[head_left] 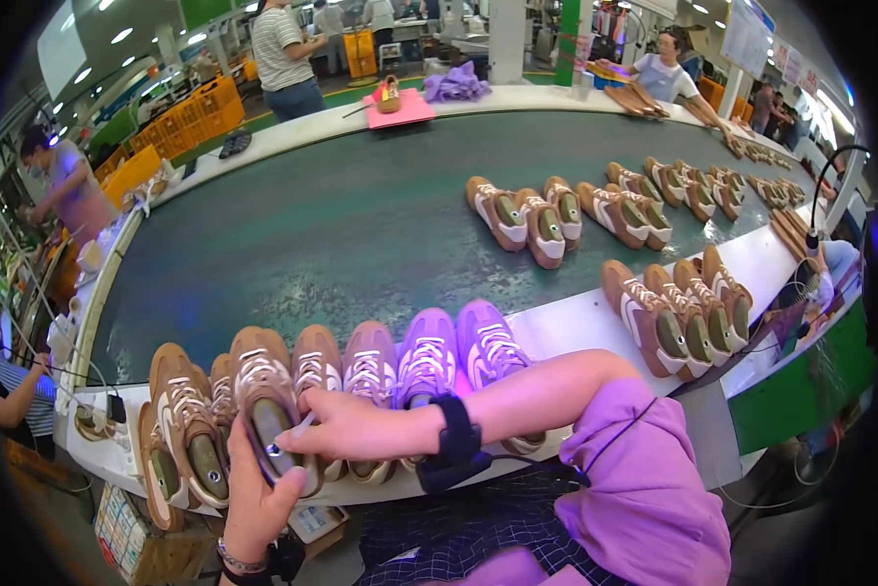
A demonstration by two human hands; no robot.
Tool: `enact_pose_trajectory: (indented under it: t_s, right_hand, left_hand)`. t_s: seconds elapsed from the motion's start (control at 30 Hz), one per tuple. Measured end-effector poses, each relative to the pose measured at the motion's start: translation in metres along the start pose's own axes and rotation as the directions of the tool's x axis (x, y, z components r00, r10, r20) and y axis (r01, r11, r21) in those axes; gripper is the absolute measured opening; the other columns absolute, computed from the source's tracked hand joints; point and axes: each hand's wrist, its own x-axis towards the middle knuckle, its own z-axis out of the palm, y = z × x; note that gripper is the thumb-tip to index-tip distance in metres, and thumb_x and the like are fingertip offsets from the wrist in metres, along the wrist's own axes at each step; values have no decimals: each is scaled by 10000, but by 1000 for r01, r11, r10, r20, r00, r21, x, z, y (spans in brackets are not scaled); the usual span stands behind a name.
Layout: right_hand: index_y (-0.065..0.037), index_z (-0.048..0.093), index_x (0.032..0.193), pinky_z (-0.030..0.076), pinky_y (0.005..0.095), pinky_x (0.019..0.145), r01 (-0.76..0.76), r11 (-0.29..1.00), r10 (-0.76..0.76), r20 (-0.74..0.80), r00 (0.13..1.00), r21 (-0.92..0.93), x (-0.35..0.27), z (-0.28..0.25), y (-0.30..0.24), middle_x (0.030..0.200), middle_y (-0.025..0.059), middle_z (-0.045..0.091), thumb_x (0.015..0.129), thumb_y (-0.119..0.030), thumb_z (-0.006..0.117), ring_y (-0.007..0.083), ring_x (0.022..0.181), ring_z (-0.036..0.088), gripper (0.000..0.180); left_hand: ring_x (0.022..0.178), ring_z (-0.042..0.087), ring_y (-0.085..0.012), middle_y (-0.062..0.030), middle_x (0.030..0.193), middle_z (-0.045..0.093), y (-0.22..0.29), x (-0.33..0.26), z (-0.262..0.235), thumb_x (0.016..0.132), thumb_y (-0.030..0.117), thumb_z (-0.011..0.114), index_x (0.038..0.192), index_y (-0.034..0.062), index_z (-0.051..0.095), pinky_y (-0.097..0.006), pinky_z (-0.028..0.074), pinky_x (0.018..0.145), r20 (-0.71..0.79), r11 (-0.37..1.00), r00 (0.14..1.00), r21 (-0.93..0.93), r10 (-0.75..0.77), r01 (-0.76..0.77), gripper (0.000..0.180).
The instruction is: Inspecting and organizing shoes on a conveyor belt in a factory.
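My left hand [260,503] is wrapped round the heel of a brown sneaker [261,359] with white laces, which stands at the near edge of the belt line. Reaching across from the right, my right hand [365,427] has its fingertips together at the shoe's opening, over the olive insole [271,422]. A small pale thing shows by these fingers, too small to make out. Beside the held shoe, more brown sneakers [180,400] stand close together on the left. Others, tinted purple by the light, such as one sneaker [429,352], stand to the right, partly behind my right forearm.
A green conveyor belt [312,215] runs beyond the white ledge [566,327]. Several sneakers [541,230] ride on it, and another group [678,317] stands on the ledge at right. Across the belt lie a pink board [400,110] and purple cloth [456,84]. A co-worker [665,73] reaches over the belt.
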Motion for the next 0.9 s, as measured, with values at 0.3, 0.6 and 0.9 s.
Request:
enact_pose_trajectory:
  t_s: [0.3, 0.6, 0.9]
  right_hand:
    - [54, 601, 928, 540, 398, 704, -367, 734, -110, -633, 766, -572, 12, -232, 70, 837, 215, 663, 697, -305, 703, 333, 789, 670, 438]
    - [71, 609, 1007, 527, 370, 832, -609, 666, -33, -832, 554, -432, 57, -385, 172, 991, 245, 658, 556, -227, 809, 337, 965, 652, 576]
    - [68, 415, 1217, 500, 373, 900, -631, 731, 107, -869, 483, -261, 71, -374, 176, 1129, 248, 609, 547, -174, 821, 351, 1051, 614, 819]
  left_hand:
    - [1106, 506, -228, -146, 1212, 495, -5, 22, 0, 643, 235, 684, 1344, -30, 308, -326, 392, 965, -13, 841, 949, -467, -316, 274, 839]
    - [1147, 500, -239, -156, 1248, 510, 1, 48, -8, 621, 191, 740, 1380, -44, 331, -339, 386, 990, 143, 765, 878, -441, -456, 469, 894]
    - [1088, 533, -224, -150, 1200, 534, 1, 41, -3, 581, 130, 725, 1320, -70, 401, -330, 413, 946, -36, 884, 904, -229, -427, 408, 832]
